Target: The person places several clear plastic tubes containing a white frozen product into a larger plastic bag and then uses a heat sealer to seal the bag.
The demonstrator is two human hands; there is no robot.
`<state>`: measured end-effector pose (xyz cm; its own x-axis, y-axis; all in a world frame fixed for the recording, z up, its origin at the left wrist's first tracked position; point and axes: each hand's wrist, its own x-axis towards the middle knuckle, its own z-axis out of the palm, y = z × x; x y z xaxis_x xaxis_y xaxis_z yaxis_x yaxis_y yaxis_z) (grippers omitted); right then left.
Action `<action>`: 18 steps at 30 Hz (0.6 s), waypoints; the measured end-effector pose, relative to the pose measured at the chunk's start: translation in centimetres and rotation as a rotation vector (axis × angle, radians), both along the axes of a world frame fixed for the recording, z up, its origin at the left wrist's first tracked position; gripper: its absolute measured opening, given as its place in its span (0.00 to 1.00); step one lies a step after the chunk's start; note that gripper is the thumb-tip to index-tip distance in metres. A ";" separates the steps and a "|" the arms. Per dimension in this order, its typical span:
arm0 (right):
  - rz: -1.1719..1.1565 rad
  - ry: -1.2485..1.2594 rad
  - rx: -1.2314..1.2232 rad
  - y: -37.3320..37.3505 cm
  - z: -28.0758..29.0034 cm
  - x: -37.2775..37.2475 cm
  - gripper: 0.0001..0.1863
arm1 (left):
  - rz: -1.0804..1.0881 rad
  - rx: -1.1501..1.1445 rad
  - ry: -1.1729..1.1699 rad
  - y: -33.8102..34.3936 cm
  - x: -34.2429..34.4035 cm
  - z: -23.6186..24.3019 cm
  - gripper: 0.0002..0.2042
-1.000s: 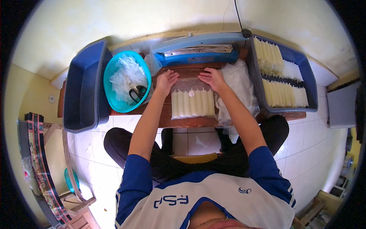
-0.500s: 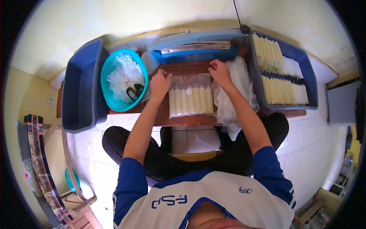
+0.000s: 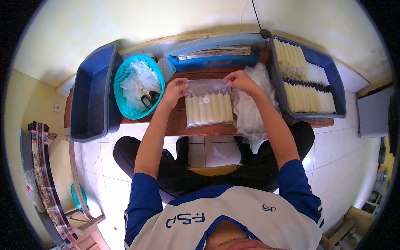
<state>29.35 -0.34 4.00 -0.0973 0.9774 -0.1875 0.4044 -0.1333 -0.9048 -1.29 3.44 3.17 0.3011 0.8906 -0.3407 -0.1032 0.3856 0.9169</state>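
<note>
A clear plastic bag (image 3: 208, 86) lies flat on the brown wooden table in front of me. Inside it is a row of several cream-coloured, candle-like sticks (image 3: 209, 109) with narrow tips toward the bag's far end, and a small round label shows on the bag. The far left corner of the bag is pinched in the fingers of my left hand (image 3: 175, 92). At the far right corner, my right hand (image 3: 243, 81) grips the edge between thumb and fingers. The far end of the bag is stretched between both hands.
Behind the bag is a long blue sealer-like device (image 3: 212, 62). To the left stand a turquoise basket (image 3: 118, 102) with clear plastic and scissors (image 3: 150, 99), and a dark blue tub (image 3: 89, 100). Loose plastic bags (image 3: 250, 110) and a tub (image 3: 342, 100) of similar sticks are to the right.
Both hands have come onto the bag's far corners, my left hand moving nearer and my right hand closing on the edge. The bag's far end is now pulled straighter.
</note>
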 end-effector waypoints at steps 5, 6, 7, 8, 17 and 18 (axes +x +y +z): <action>0.103 0.023 -0.033 -0.6 2.1 -1.8 0.10 | -0.395 0.299 0.327 0.5 0.0 0.3 0.20; 0.058 0.025 -0.058 -0.6 2.0 -1.6 0.10 | -0.399 0.301 0.324 0.8 0.3 0.6 0.20; 0.015 0.027 -0.084 -0.6 2.1 -1.5 0.10 | -0.467 0.261 0.406 1.2 0.6 0.9 0.19; 0.011 0.026 -0.084 -0.3 1.1 -1.3 0.10 | -0.535 0.221 0.487 1.5 0.9 1.2 0.17; -0.230 0.061 -0.040 0.1 -2.2 -2.4 0.20 | -0.050 0.031 0.084 1.7 1.2 -2.1 0.11; -0.180 0.050 -0.045 0.4 -2.4 -2.0 0.22 | -0.053 0.031 0.084 1.7 1.3 -2.0 0.11</action>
<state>27.34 0.10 1.56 0.0684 0.9706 -0.2308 0.3254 -0.2404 -0.9145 -0.01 5.17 1.13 0.3191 0.8850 -0.3391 -0.0056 0.3596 0.9331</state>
